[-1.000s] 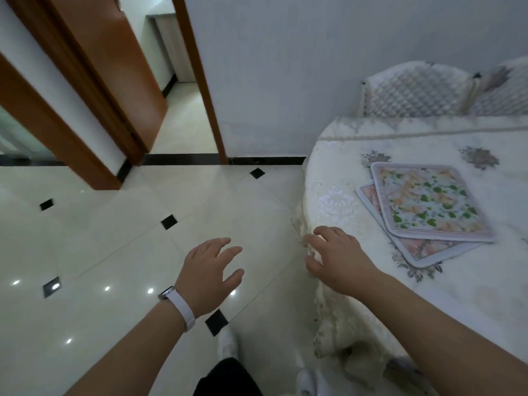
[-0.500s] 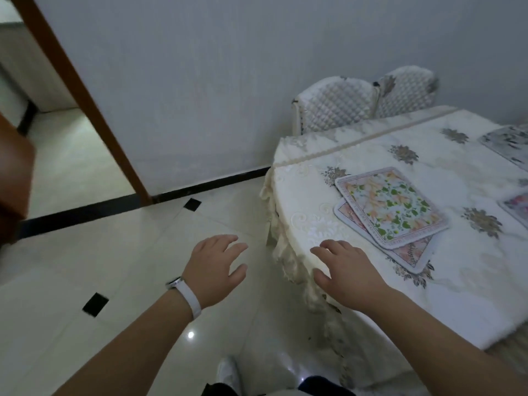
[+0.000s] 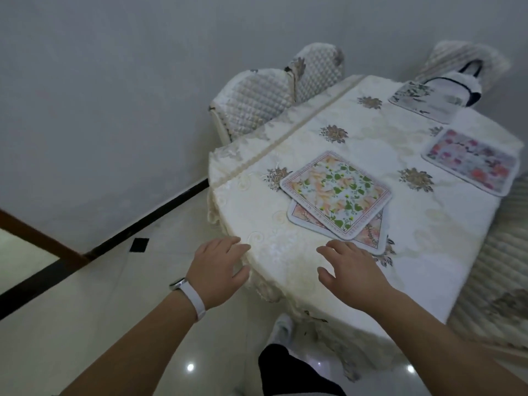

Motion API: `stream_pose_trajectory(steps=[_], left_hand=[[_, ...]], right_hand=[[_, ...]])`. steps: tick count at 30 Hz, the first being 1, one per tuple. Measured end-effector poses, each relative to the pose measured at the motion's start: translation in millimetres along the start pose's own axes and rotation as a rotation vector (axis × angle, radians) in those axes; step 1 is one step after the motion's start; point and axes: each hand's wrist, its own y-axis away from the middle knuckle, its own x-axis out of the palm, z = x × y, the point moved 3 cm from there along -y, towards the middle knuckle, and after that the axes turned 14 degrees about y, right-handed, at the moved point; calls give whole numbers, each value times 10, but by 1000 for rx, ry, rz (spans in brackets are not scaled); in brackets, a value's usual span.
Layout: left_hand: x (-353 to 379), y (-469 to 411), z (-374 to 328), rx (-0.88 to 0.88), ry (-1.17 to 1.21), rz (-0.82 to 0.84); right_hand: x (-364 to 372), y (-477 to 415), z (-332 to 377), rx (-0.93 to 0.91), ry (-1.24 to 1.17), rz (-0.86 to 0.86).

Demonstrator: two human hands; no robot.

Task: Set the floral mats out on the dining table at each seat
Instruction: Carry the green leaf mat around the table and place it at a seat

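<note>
Two floral mats lie stacked near the table's near corner: a green-leaf mat (image 3: pixel 335 193) on top of a peach mat (image 3: pixel 371 234) that shows only at its lower edges. A pink-flowered mat (image 3: pixel 471 161) lies at the right side, and a pale grey-flowered mat (image 3: pixel 425 101) at the far end. My right hand (image 3: pixel 350 270) hovers open over the cream tablecloth (image 3: pixel 371 138), just short of the stacked mats. My left hand (image 3: pixel 218 267), with a white wristband, is open at the table's near edge and holds nothing.
Two quilted chairs (image 3: pixel 274 92) stand against the grey wall at the table's far left side. Another chair (image 3: pixel 463 64) with a dark-trimmed bag is at the far end. A quilted seat (image 3: pixel 497 281) lies to the right. Glossy tiled floor (image 3: pixel 71 324) spreads to the left.
My view has swung right from the doorway onto the table. Both hands have come forward to the table edge, the right one close to the stacked mats. More mats came into view.
</note>
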Motion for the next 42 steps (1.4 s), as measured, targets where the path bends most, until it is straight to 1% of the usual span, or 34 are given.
stream_pose_trajectory(steps=[5, 11, 15, 19, 21, 24, 29, 32, 34, 36, 39, 42], left_hand=[[82, -680, 136, -11, -44, 114], [161, -1706, 220, 53, -178, 248], [296, -2265, 107, 76, -206, 319], [518, -2701, 8, 91, -190, 402], [636, -2876, -19, 66, -166, 442], [792, -3090, -25, 17, -102, 473], [967, -3413, 182, -174, -48, 523], [1025, -3586, 304, -265, 56, 532], [1061, -3730, 309, -319, 153, 510], [1120, -3881, 263, -362, 260, 495], [1257, -4106, 227, -409, 326, 517], [1322, -4322, 199, -428, 383, 503]], right_hand=[[313, -508, -415, 85, -118, 60], [525, -1115, -1011, 199, -225, 81], [566, -1186, -1286, 278, -276, 93], [677, -1142, -1535, 400, -330, 138], [758, -1121, -1606, 486, -406, 165], [850, -1109, -1616, 576, -552, 157], [950, -1147, -1583, 661, -641, 162], [979, -1204, -1534, 719, -690, 150], [992, -1264, -1494, 752, -702, 144], [1014, -1346, -1464, 803, -765, 126], [1006, -1491, -1483, 974, -951, 100], [975, -1605, -1531, 1163, -1123, 31]])
